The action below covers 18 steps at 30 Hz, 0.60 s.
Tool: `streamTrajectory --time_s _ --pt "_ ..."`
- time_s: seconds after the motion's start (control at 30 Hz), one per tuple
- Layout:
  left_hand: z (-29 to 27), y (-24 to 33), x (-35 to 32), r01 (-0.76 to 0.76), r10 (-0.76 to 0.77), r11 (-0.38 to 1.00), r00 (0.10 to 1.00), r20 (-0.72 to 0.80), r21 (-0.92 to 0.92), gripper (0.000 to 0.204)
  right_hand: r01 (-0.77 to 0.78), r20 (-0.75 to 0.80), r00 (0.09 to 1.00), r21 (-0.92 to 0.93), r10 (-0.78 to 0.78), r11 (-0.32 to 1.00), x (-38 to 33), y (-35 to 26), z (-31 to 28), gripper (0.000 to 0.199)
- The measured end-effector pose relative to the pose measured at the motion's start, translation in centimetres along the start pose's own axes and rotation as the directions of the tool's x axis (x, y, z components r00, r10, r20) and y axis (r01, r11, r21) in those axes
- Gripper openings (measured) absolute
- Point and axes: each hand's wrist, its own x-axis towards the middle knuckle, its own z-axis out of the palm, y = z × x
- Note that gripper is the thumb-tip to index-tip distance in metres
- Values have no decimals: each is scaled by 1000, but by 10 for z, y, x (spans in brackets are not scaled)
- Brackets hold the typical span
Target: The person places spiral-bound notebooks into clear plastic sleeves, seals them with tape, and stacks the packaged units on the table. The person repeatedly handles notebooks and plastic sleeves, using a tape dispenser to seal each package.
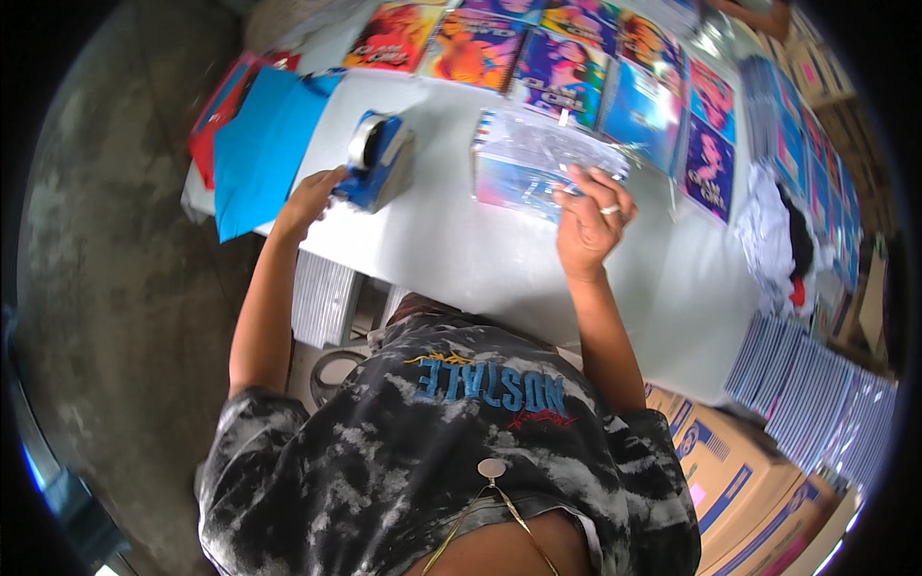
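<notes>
A blue tape dispenser (pixel 377 158) with a roll of tape stands on the white table, left of centre. My left hand (pixel 309 204) is at its near left side, fingers closed against its edge. A small stack of notebooks in clear plastic wrap (pixel 519 154) lies at the middle of the table. My right hand (pixel 593 216), with a ring on one finger, rests at its right end. Its fingers are curled onto the glossy wrap, and the fingertips partly hide what they pinch.
Colourful spiral notebooks (pixel 557 77) lie in rows along the far side. Blue sheets (pixel 259 144) overhang the left edge beside a red folder (pixel 206 125). Notebook stacks (pixel 816 394), crumpled white plastic (pixel 764 230) and cardboard boxes (pixel 730 461) crowd the right. Another person's arm (pixel 764 14) shows far right.
</notes>
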Motion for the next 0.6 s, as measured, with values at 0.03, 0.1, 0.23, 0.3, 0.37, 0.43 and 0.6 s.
streamTrajectory --time_s 0.03,0.1,0.23,0.3,0.37,0.43,0.6 --pt "-5 -7 11 63 -62 998 991 120 -5 50 3 -2 1000 8 -3 1000 1 -1 -1 17" --pt "-5 -1 10 53 -68 992 990 127 118 47 23 11 1000 -11 -22 1000 2 -3 0 18" --pt "-21 -45 8 -33 194 888 931 309 -459 33 39 28 999 -37 -38 999 2 -5 0 21" --pt "-20 -77 -18 -32 429 555 867 253 -831 29 42 28 999 -42 -40 998 2 -5 0 22" --pt "-20 -99 -25 -94 316 807 903 290 -584 14 42 34 999 -57 -40 997 2 -5 -1 22" --pt "-13 -109 -15 10 -10 1000 999 47 11 17 34 28 999 -40 -33 999 2 -4 1 22" --pt "23 35 -29 -533 326 812 754 -570 -239 33 32 0 1000 -7 -32 999 -2 2 0 22"
